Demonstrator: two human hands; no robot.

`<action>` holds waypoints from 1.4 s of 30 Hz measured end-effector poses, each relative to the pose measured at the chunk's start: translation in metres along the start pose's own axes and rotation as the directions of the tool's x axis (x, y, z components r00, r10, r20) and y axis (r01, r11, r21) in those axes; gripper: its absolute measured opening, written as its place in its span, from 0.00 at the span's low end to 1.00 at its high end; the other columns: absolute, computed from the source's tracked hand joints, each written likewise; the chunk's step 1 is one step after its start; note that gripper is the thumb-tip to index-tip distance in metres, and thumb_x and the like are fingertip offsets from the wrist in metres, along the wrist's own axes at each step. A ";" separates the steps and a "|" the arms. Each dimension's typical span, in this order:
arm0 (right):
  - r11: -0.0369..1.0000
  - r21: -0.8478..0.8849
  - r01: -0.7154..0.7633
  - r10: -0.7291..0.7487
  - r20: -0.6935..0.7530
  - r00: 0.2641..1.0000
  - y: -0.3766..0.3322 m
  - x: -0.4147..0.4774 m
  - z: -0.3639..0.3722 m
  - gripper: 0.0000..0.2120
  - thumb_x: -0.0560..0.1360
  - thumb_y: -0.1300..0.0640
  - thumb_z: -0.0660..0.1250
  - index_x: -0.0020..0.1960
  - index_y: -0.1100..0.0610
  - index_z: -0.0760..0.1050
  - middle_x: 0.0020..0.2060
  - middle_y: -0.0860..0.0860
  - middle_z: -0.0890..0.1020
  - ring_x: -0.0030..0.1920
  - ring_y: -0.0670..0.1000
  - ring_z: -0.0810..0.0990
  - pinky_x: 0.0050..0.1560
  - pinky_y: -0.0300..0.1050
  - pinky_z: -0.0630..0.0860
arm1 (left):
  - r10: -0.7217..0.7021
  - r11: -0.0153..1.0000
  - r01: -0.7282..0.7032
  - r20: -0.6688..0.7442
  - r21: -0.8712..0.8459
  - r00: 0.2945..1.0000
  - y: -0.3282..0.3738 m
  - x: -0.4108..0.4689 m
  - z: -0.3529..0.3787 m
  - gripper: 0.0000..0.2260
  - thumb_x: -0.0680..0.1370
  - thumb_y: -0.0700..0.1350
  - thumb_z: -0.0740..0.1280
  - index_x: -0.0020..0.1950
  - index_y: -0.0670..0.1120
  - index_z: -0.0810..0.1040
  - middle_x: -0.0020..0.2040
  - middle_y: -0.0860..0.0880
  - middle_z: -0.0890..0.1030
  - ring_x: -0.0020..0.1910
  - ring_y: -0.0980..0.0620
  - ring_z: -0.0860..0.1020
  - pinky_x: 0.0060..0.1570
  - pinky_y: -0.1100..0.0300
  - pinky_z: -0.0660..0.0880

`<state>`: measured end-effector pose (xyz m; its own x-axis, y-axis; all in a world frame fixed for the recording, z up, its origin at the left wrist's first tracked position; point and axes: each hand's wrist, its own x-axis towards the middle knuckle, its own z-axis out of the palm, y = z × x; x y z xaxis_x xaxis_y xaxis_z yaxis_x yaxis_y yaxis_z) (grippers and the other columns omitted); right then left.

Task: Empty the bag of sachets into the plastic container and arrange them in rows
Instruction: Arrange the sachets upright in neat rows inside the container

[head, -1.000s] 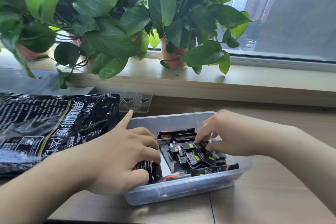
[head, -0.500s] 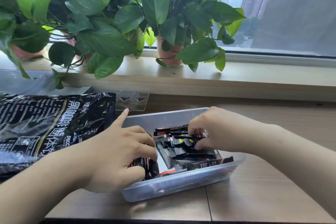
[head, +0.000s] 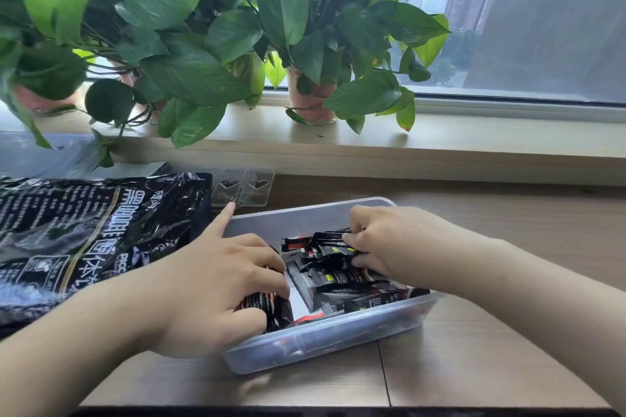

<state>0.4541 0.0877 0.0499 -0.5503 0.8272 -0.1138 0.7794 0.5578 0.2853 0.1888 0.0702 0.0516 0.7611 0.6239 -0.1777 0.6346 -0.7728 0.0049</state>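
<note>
Wooden desk (head: 474, 366) under a window, working from the near edge outward. One clear plastic container (head: 321, 345) sits on it at a bit of an angle, and both hands are in it. Black sachets (head: 338, 278) with red and yellow bits lie in a jumbled heap across the middle and right of the box (way too tangled to count, no rows visible). The left hand (head: 210, 291) is at the container's left side, thumb and three fingers wrapped around a bunch of sachets, index finger sticking straight out toward the far left corner. The right hand (head: 389, 244) is over the far side of the heap, fingers curled in and pinching a few sachets.

Just left of the box lies one big black bag (head: 91, 240) with white lettering, flat on the desk. Behind it is one clear plastic tray (head: 244, 186) with two heart shapes. Further back, the window sill (head: 474, 142) holds leafy plants in pinkish pots (head: 313, 101); I count three, one mostly hidden by leaves. High-rises show through the glass.
</note>
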 end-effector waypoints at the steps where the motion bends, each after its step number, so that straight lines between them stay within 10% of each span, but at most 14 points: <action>1: 1.000 0.025 0.002 -0.002 -0.007 1.000 0.001 -0.002 0.000 0.20 0.81 0.43 0.60 0.68 0.53 0.75 0.61 0.51 0.71 0.56 0.54 0.77 0.52 0.49 0.77 | -0.001 1.000 0.001 0.000 -0.001 1.000 0.000 0.000 0.000 0.31 0.67 0.59 0.46 0.67 0.64 0.72 0.69 0.64 0.69 0.71 0.68 0.58 0.73 0.37 0.29; 6: 0.957 0.291 0.000 -0.003 0.009 1.000 0.011 -0.012 -0.008 0.29 0.72 0.43 0.73 0.71 0.49 0.72 0.64 0.44 0.68 0.47 0.39 0.74 0.55 0.43 0.73 | -0.004 1.000 0.004 0.007 0.013 1.000 0.001 0.000 -0.001 0.31 0.67 0.59 0.45 0.68 0.64 0.72 0.69 0.65 0.68 0.72 0.68 0.57 0.73 0.37 0.30; 12: 0.985 0.165 -0.054 0.057 -0.016 0.998 0.007 0.003 -0.004 0.28 0.74 0.41 0.71 0.70 0.51 0.72 0.64 0.47 0.76 0.64 0.52 0.74 0.60 0.49 0.75 | -0.006 1.000 0.006 0.010 0.012 1.000 0.001 0.001 -0.001 0.32 0.67 0.59 0.45 0.68 0.64 0.72 0.70 0.65 0.68 0.72 0.68 0.57 0.74 0.38 0.30; 29: 0.975 0.207 -0.076 0.095 -0.085 0.992 0.007 0.010 -0.006 0.11 0.77 0.47 0.68 0.47 0.55 0.79 0.48 0.50 0.77 0.53 0.54 0.75 0.53 0.48 0.73 | -0.006 1.000 0.006 -0.014 -0.012 1.000 -0.001 -0.001 0.002 0.30 0.67 0.59 0.47 0.67 0.64 0.73 0.69 0.64 0.70 0.71 0.67 0.58 0.74 0.38 0.30; 38: 0.940 0.331 -0.080 0.127 -0.125 0.984 0.008 0.004 -0.010 0.06 0.76 0.53 0.71 0.52 0.52 0.83 0.47 0.46 0.80 0.48 0.47 0.76 0.54 0.45 0.75 | -0.010 1.000 0.010 -0.023 -0.011 1.000 0.000 0.000 0.002 0.31 0.67 0.59 0.46 0.67 0.64 0.73 0.70 0.63 0.70 0.72 0.67 0.59 0.74 0.37 0.31; 42: 0.948 0.294 -0.124 0.141 -0.038 0.989 0.005 0.005 -0.004 0.20 0.75 0.49 0.72 0.65 0.50 0.76 0.56 0.47 0.74 0.52 0.49 0.74 0.55 0.44 0.74 | -0.013 1.000 0.012 -0.023 -0.016 1.000 0.000 -0.001 0.002 0.31 0.67 0.59 0.46 0.67 0.64 0.73 0.69 0.63 0.70 0.71 0.67 0.59 0.74 0.37 0.31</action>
<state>0.4546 0.0942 0.0546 -0.4460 0.8943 -0.0362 0.8948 0.4464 0.0049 0.1883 0.0695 0.0502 0.7559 0.6360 -0.1554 0.6460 -0.7632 0.0184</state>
